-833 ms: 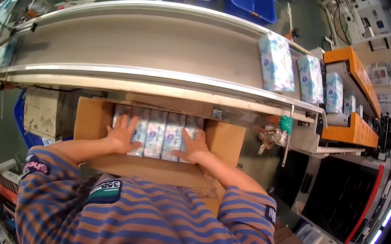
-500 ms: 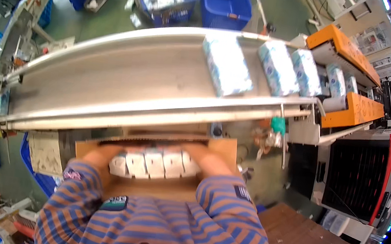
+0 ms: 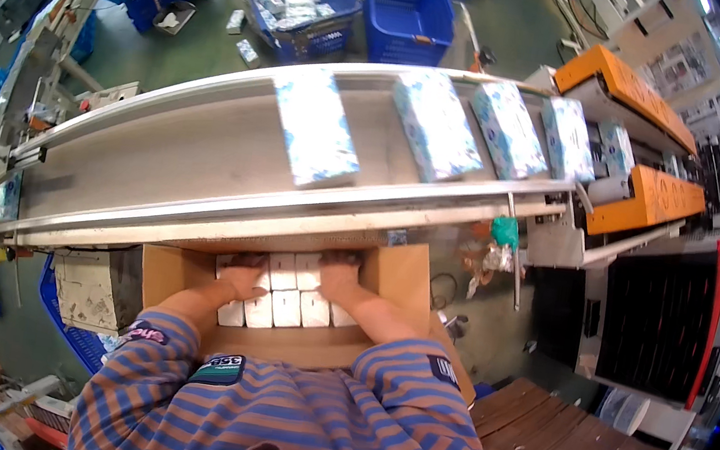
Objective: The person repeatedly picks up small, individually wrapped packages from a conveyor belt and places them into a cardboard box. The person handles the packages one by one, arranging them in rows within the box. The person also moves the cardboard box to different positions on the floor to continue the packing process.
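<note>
An open cardboard carton (image 3: 398, 278) is in front of me, below the near edge of the conveyor. Inside it, white-ended tissue packs (image 3: 283, 271) stand close together in two rows. My left hand (image 3: 246, 279) lies on the packs at the left of the far row, with its fingers apart. At the right of that row, my right hand (image 3: 338, 275) rests on the packs, its fingers stretched forward. Neither hand is wrapped round a pack. My fingers hide parts of the packs under them.
Beyond the carton runs a conveyor (image 3: 160, 142) carrying several blue-and-white packs (image 3: 316, 127). Orange machine guards (image 3: 648, 203) flank its right end. Behind it stand a blue basket of packs (image 3: 330, 41) and another blue basket (image 3: 404, 42). Brown stacked cardboard (image 3: 568, 448) lies at lower right.
My hands have moved inward from the ends of the far row onto its packs. Two rows now show clearly in the carton. Packs on the conveyor have travelled left.
</note>
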Available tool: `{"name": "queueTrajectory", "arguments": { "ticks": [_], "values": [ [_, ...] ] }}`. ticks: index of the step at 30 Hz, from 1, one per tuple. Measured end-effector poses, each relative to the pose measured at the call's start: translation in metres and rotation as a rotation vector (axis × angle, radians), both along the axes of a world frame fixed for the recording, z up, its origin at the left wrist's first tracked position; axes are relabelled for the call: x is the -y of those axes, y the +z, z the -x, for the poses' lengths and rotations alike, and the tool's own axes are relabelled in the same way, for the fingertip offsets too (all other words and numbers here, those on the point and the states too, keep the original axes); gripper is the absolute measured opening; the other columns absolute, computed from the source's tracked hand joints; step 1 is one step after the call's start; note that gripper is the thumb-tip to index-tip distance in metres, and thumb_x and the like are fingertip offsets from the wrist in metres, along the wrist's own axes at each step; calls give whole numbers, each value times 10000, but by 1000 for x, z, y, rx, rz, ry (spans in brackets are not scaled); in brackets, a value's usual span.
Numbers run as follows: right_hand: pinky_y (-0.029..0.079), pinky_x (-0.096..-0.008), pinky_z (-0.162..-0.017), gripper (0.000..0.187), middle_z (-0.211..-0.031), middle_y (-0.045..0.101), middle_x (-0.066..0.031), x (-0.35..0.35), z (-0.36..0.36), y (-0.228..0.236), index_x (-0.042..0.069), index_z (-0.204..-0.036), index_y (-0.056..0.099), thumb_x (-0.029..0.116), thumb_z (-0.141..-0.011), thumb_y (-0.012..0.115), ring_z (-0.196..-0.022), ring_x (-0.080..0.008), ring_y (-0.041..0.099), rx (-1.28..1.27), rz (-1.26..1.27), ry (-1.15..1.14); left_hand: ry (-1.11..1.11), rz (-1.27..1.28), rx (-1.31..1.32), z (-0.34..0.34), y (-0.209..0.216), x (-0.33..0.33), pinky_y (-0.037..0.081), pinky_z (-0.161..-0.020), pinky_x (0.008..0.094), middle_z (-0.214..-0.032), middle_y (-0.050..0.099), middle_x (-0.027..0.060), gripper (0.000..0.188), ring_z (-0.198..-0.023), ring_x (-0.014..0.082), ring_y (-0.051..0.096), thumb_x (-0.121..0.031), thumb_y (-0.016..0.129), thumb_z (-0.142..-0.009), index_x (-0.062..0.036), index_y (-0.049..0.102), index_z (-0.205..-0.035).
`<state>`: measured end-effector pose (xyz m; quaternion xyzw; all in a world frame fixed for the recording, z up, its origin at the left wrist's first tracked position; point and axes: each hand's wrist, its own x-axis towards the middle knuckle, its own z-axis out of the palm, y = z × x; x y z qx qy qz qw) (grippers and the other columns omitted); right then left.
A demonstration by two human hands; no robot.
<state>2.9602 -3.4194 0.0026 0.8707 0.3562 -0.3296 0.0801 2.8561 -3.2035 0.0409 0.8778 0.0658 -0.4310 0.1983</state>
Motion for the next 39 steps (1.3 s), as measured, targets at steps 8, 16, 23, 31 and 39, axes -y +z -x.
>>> {"name": "queueTrajectory", "arguments": {
  "ticks": [8, 16, 23, 31, 39],
  "values": [
    [466, -433, -828, 523, -1060, 599, -202, -1, -26, 191, 31, -1187, 524, 373, -801, 608, -973, -346, 581, -450, -545, 183, -7, -75, 1453, -98, 235, 50, 446, -853, 434, -1163, 526, 231, 675, -1036, 386, 527, -312, 697, -724, 3, 443, -1265],
    [446, -425, -819, 712, -1007, 551, -205, -35, -135, 269, -38, -1182, 435, 404, -694, 706, -950, -348, 544, 511, -1037, -478, 1008, 817, 706, -139, 209, -96, 475, -864, 407, -1148, 544, 176, 704, -1029, 287, 574, -94, 515, -717, -11, 258, -1367],
    [424, -421, -872, 682, -1123, 559, -140, -75, -120, 282, 20, -1170, 531, 390, -631, 726, -1070, -252, 530, 150, -977, -203, 905, 598, 805, -169, 185, -48, 418, -885, 302, -1171, 551, 149, 716, -1042, 224, 540, -393, 685, -770, 22, 400, -1278],
    [439, -367, -855, 699, -1075, 525, -182, -3, -164, 272, 38, -1174, 537, 446, -642, 736, -1014, -312, 535, 288, -985, -541, 818, 599, 1017, -187, 193, -3, 414, -899, 332, -1118, 558, 164, 836, -1041, 243, 544, -363, 805, -615, 19, 380, -1225],
    [474, -395, -813, 789, -1056, 567, -180, 71, -211, 268, -4, -1121, 516, 551, -606, 738, -967, -277, 576, 260, -963, -669, 805, 453, 1089, -211, 183, 25, 406, -906, 321, -1138, 553, 160, 807, -1040, 227, 542, -351, 805, -624, 37, 417, -1215]
  ]
}}
